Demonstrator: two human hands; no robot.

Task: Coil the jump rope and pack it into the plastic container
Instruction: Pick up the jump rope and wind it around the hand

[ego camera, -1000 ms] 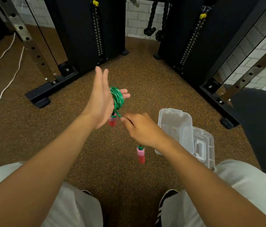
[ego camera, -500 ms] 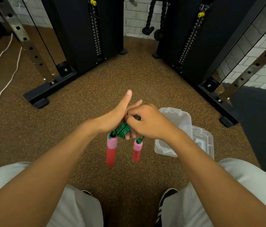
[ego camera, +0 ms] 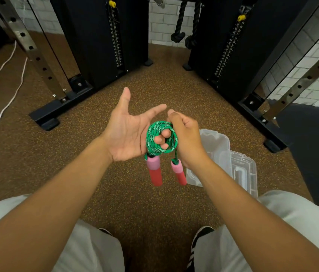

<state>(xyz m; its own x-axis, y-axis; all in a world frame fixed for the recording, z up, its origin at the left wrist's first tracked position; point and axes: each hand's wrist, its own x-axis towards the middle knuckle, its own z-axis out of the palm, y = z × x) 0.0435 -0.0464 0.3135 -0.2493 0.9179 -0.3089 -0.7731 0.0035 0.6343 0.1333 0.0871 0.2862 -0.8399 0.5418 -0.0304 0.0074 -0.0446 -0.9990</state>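
This is a gym. Two black weight-stack towers (ego camera: 103, 36) stand ahead, each with a ladder of numbered plates and a yellow selector pin (ego camera: 112, 3) — cable-machine gear. Steel uprights (ego camera: 31, 50) punched with holes flank them, thick black ropes (ego camera: 178, 26) hang between — and the speckled brown rubber floor (ego camera: 154, 91) meets a white brick wall (ego camera: 162, 22).

Ahead of you: speckled floor (ego camera: 154, 91), two black weight stacks (ego camera: 99, 36), knotted ropes (ego camera: 178, 34), white cord (ego camera: 7, 101) far left.
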